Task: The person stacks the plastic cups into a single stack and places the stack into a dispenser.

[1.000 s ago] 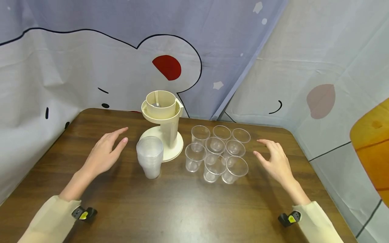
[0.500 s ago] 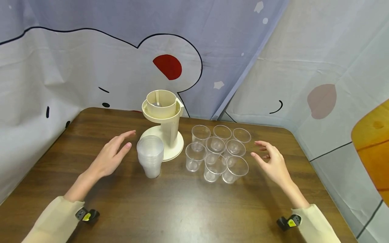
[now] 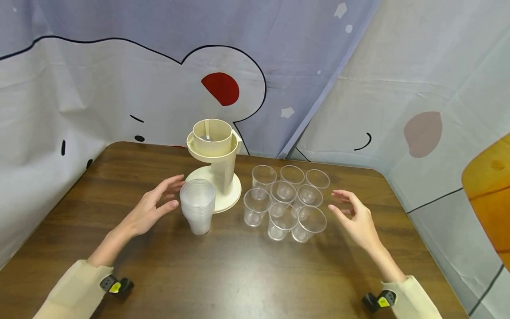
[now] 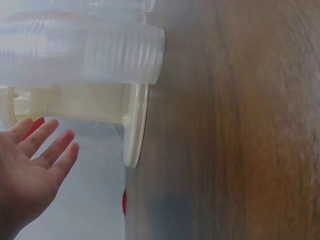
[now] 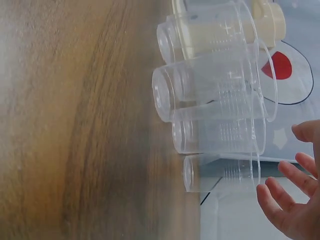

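A stack of nested clear plastic cups (image 3: pixel 198 206) stands upright left of centre on the table. My left hand (image 3: pixel 150 207) is just left of it, fingers spread and slightly bent; in the left wrist view the hand (image 4: pixel 37 170) holds nothing, and the cup stack (image 4: pixel 80 50) is apart from it. To the right, several single clear cups (image 3: pixel 283 217) stand upright in a tight group, mouths up. My right hand (image 3: pixel 356 219) hovers right of them with loosely bent fingers. In the right wrist view, the right hand (image 5: pixel 295 190) is near the rims of the cups (image 5: pixel 215 90), holding nothing.
Behind the cup stack stands a cream plastic holder (image 3: pixel 223 170) with a round base and a ring-shaped top. The brown wooden table (image 3: pixel 239 274) reaches back to a printed curtain (image 3: pixel 159 97). More curtain hangs along the right side.
My left hand has moved right, closer to the cup stack. The right hand has shifted slightly left, its fingers bending a little more. The cups and holder stay where they were.
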### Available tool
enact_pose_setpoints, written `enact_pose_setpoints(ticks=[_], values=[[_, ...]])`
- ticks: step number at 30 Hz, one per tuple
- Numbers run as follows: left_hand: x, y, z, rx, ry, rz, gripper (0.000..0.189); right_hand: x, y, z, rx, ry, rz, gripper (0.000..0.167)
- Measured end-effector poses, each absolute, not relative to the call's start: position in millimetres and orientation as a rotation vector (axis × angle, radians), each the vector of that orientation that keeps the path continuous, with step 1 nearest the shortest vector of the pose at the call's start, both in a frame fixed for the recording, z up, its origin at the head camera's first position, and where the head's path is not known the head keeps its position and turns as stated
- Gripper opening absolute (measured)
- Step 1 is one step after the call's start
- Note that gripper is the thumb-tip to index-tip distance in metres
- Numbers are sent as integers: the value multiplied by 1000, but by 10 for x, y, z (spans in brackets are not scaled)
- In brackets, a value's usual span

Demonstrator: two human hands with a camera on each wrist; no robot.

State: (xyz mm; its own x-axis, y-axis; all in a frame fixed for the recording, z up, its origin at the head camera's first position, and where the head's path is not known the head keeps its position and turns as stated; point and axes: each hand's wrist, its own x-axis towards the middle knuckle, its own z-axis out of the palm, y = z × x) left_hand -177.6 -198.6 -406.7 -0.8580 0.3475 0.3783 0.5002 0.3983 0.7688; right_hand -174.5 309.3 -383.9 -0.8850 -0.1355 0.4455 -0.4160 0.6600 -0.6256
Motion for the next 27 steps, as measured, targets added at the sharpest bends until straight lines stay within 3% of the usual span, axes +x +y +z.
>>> enact_pose_setpoints(ticks=[15, 27], values=[[-1757, -1941, -4029, -795, -2549, -1612, 77, -1682, 3068, -3857, 427, -2466, 1340, 43], [-1721, -1802, -4084, -736, -2538, -1756, 76, -1610, 3029, -3891, 445, -2451, 1486, 45]])
